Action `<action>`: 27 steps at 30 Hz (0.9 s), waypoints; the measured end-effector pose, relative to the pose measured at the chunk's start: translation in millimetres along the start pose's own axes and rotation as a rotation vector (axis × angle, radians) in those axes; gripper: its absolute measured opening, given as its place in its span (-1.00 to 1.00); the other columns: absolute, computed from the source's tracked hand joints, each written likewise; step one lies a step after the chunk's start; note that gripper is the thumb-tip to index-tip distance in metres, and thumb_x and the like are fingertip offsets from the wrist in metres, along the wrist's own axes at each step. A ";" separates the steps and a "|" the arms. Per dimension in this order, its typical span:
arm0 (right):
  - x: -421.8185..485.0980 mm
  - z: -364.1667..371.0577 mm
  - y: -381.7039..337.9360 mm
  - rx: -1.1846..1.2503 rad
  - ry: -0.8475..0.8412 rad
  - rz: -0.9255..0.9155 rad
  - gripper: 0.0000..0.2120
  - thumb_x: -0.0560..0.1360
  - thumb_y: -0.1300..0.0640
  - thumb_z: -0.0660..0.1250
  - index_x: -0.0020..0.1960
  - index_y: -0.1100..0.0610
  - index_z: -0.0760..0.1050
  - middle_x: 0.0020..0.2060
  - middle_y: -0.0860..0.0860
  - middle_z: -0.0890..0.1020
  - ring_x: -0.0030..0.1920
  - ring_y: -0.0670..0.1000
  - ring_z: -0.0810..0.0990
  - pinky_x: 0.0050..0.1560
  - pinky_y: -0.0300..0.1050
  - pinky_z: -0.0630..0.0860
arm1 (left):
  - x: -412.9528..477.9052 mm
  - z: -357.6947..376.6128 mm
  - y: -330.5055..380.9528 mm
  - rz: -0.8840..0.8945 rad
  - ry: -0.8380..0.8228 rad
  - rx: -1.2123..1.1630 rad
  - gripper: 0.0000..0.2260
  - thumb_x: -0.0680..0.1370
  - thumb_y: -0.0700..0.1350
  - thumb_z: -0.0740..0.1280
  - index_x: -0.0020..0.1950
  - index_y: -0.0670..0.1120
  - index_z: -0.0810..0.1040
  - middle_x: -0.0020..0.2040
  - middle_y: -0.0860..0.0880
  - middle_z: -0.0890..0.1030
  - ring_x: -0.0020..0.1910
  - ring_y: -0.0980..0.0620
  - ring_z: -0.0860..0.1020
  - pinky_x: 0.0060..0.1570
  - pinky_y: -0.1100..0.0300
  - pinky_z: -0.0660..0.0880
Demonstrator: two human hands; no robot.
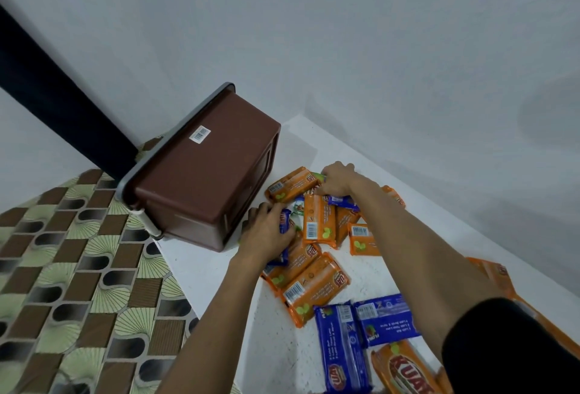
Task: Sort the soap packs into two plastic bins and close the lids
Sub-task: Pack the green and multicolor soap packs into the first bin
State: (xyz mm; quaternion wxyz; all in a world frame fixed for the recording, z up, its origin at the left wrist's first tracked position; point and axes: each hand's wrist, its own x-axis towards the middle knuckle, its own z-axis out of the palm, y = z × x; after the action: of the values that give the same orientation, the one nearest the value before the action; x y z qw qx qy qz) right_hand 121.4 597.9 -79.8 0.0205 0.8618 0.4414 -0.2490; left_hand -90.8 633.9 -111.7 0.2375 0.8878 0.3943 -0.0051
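Left third of frame: patterned floor covering (78,252), brown and pale green tiles. A dark strip (47,92) runs diagonally from the upper left edge down to the bin.

Centre left: brown bin (204,180), plastic, tipped on its side on the white surface (204,284). Its base faces the right of the frame and carries a white barcode label (200,134). The grey lid (163,142) is on and faces the left of the frame. A pale latch (150,224) shows at its lower corner.

Centre: left hand (266,233), palm down, just right of the bin's lower corner. Fingers and thumb are curled round a small blue pack (285,221) at the pile's left edge.

Centre, right of that hand: orange soap packs (318,221), glossy wrappers with white barcodes and green fruit marks. They lie overlapping at all angles, touching one another, with a few blue ones among them. Two more orange packs lie below, toward the frame centre.

Above the pile: right hand (337,178), knuckles up, fingers bent down onto the top packs. Cannot tell whether it grips one or only touches.

Lower centre right: two blue soap packs (342,349) side by side, with white print and a red oval logo. Beside them lies a larger orange pack (405,368) lettered KUAT.

Far right: black sleeve (514,349) on the right arm, more orange wrappers under it. Pale wall (376,48) fills the upper frame.
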 end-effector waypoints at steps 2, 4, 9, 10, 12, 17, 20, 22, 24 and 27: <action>-3.2 -0.1 3.1 0.043 -0.006 0.023 -0.45 0.50 -0.16 0.36 0.33 0.16 0.39 0.29 0.19 0.42 0.32 0.23 0.33 0.25 0.10 0.32 | -0.5 -0.4 0.4 0.000 -0.001 0.005 -0.54 0.54 0.14 0.27 0.41 0.09 0.28 0.36 -0.02 0.36 0.36 -0.08 0.29 0.27 -0.09 0.39; -8.4 -2.1 5.0 0.113 0.002 0.038 -0.39 0.48 -0.15 0.39 0.38 0.16 0.31 0.29 0.18 0.42 0.34 0.21 0.32 0.22 0.09 0.35 | -1.1 -0.2 0.4 0.000 0.000 0.009 -0.54 0.54 0.14 0.27 0.40 0.08 0.28 0.36 -0.03 0.37 0.36 -0.09 0.29 0.27 -0.09 0.39; -16.0 -2.0 7.5 0.249 0.031 0.041 -0.44 0.47 -0.08 0.42 0.32 0.13 0.27 0.23 0.21 0.47 0.32 0.17 0.34 0.25 0.13 0.41 | -2.3 -0.5 1.2 0.001 0.004 0.010 -0.55 0.55 0.14 0.27 0.40 0.08 0.29 0.36 -0.03 0.37 0.36 -0.09 0.29 0.27 -0.08 0.38; -17.7 -1.4 7.4 0.269 0.045 0.042 -0.44 0.46 -0.08 0.43 0.31 0.10 0.27 0.23 0.21 0.47 0.30 0.17 0.36 0.24 0.15 0.43 | -2.7 -1.0 1.5 0.000 0.003 0.009 -0.55 0.55 0.14 0.27 0.40 0.08 0.28 0.36 -0.03 0.37 0.36 -0.10 0.29 0.27 -0.09 0.38; -20.6 -0.8 7.5 0.341 0.079 0.043 -0.43 0.45 -0.06 0.45 0.32 0.07 0.27 0.23 0.21 0.44 0.26 0.18 0.40 0.21 0.15 0.47 | -3.1 -1.3 2.1 -0.002 -0.001 0.006 -0.54 0.55 0.13 0.27 0.41 0.08 0.28 0.37 -0.04 0.36 0.37 -0.10 0.28 0.28 -0.09 0.37; -26.1 -0.2 8.5 0.412 0.151 -0.004 -0.57 0.48 0.02 0.40 0.29 0.10 0.39 0.15 0.13 0.55 0.20 0.15 0.52 0.18 0.10 0.52 | -4.1 -2.2 5.1 -0.030 -0.005 0.029 -0.52 0.54 0.12 0.27 0.43 0.07 0.25 0.39 -0.08 0.34 0.39 -0.14 0.26 0.30 -0.09 0.33; -34.9 0.7 12.7 0.558 0.223 -0.004 -0.69 0.53 0.07 0.38 0.20 0.16 0.43 0.04 0.08 0.56 0.01 0.06 0.58 0.04 -0.03 0.56 | -3.8 -2.5 5.9 -0.044 -0.007 0.026 -0.52 0.54 0.12 0.28 0.41 0.06 0.25 0.37 -0.09 0.35 0.37 -0.16 0.29 0.30 -0.09 0.34; -39.0 5.0 17.6 0.658 0.291 -0.008 -0.70 0.54 0.08 0.36 0.20 0.17 0.41 0.10 0.12 0.58 -0.01 0.06 0.60 -0.03 -0.04 0.57 | -2.8 -3.8 6.1 -0.050 -0.015 0.018 -0.51 0.52 0.14 0.30 0.40 0.06 0.26 0.35 -0.10 0.36 0.34 -0.16 0.32 0.29 -0.10 0.38; -43.7 9.7 21.1 0.729 0.351 -0.014 -0.66 0.55 0.06 0.35 0.25 0.15 0.38 0.17 0.13 0.57 0.03 0.06 0.62 -0.11 -0.09 0.59 | -1.7 -6.2 6.4 -0.055 -0.034 0.016 -0.47 0.50 0.16 0.32 0.41 0.07 0.26 0.33 -0.10 0.38 0.31 -0.16 0.36 0.25 -0.11 0.42; -48.1 15.6 24.6 0.810 0.384 -0.018 -0.65 0.57 0.06 0.34 0.29 0.11 0.34 0.20 0.10 0.56 0.03 0.03 0.61 -0.13 -0.09 0.62 | 0.9 -11.2 6.8 -0.070 -0.077 -0.015 -0.45 0.48 0.14 0.37 0.40 0.08 0.28 0.32 -0.09 0.39 0.30 -0.14 0.39 0.22 -0.10 0.46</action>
State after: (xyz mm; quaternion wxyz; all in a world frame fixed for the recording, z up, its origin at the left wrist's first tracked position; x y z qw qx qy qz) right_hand 110.6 542.8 -76.5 -0.4030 0.8272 0.3115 -0.2373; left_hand -87.4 635.4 -99.1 0.2587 0.8708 0.4157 -0.0446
